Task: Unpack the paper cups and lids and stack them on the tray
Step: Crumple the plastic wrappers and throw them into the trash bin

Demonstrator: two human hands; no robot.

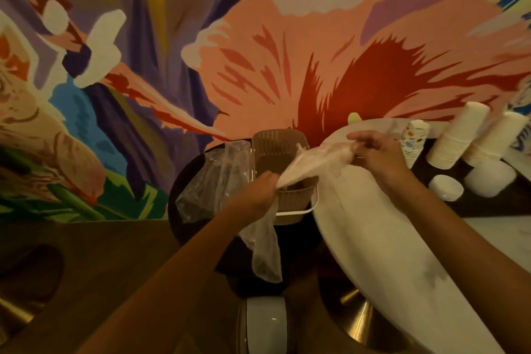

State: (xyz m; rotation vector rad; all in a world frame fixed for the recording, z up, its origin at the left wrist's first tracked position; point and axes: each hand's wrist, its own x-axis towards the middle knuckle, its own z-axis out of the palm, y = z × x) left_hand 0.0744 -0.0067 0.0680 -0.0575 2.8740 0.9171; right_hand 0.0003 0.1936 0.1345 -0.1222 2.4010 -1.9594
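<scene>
- Straight ahead I see a beige slotted basket with a white handle. It sits on a round dark stool, against the painted mural wall.
- A second clear wrapper lies crumpled on the stool, just left of the basket.
- My left hand has its fingers curled tight round a bunched plastic wrapper, right over the basket's near rim.
- My right hand pinches the wrapper's other end between thumb and fingers, above the white table.
- The wrapper is stretched between the two hands, with its long axis running near-left to far-right. A loose tail hangs down below the left hand. I cannot tell whether anything is inside it.
- Two stacks of white paper cups lie tilted at the far right, closed bases pointing far and up. A shorter stack of patterned cups stands just left of them.
- White lids sit near those stacks on a dark surface.
- The table's curved edge passes under my right forearm. The basket crowds the left hand, and the gap between stool and table is narrow.
</scene>
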